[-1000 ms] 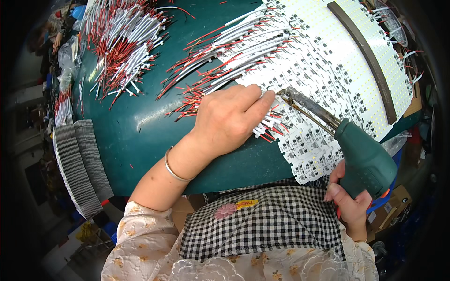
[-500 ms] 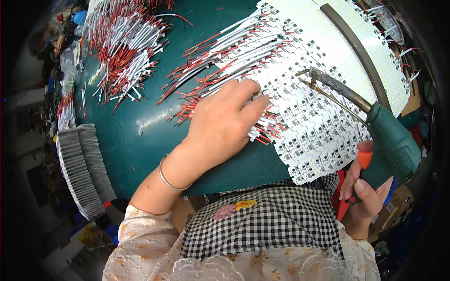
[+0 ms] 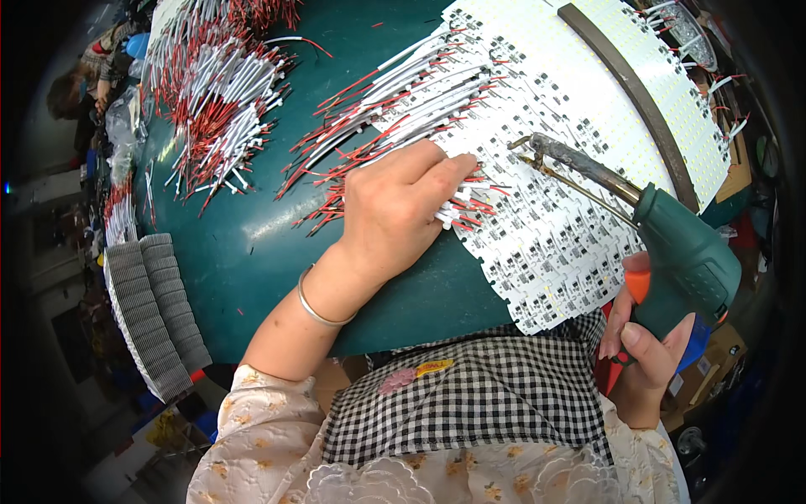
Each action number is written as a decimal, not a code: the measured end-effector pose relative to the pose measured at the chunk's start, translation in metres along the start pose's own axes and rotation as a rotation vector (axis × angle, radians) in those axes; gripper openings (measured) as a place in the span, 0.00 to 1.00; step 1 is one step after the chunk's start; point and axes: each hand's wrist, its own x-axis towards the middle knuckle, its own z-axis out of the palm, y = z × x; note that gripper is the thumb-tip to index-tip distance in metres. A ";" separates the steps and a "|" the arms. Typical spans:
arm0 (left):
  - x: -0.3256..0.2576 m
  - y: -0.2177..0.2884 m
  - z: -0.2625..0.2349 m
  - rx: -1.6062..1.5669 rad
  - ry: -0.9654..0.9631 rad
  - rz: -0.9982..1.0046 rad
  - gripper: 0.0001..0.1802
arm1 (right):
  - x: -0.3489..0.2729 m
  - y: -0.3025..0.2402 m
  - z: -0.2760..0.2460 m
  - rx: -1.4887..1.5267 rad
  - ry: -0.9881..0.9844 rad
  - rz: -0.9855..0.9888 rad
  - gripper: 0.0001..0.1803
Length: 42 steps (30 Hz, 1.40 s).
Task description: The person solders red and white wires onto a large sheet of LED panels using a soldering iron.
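Note:
My right hand [image 3: 645, 349] grips the handle of a green soldering gun [image 3: 684, 252] with an orange trigger. Its dark tip, with a thin brass-coloured tube alongside, points left over a white sheet of circuit boards [image 3: 554, 277], apparently just above it. At the sheet's left edge, my left hand [image 3: 399, 202] lies over a bunch of short red and white wires [image 3: 462, 210] with white connectors. Its fingers are curled together, and whatever they pinch is hidden beneath them. More wires [image 3: 403, 118] lie in slanting rows just beyond, their ends on the sheet.
A large heap of red and white wires [image 3: 222, 101] covers the green table's [image 3: 277, 294] far left. Grey ribbed strips [image 3: 155, 311] stand at the left edge. A dark curved bar [image 3: 630, 76] lies across the boards. Another person [image 3: 88, 80] is at the far left.
The soldering gun has shifted slightly left, its tip still over the boards. My left hand stays over the wires, its thumb turned a little. The whole view has shifted slightly.

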 end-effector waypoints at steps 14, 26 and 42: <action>-0.006 0.002 0.000 -0.006 -0.058 -0.031 0.21 | 0.008 0.005 0.019 -0.101 0.028 -0.066 0.37; -0.002 0.002 -0.004 -0.113 -0.129 -0.132 0.26 | 0.005 -0.001 0.014 -0.062 -0.059 0.090 0.35; -0.004 0.001 -0.003 -0.132 -0.138 -0.154 0.25 | 0.010 0.003 0.022 -0.130 -0.090 0.038 0.29</action>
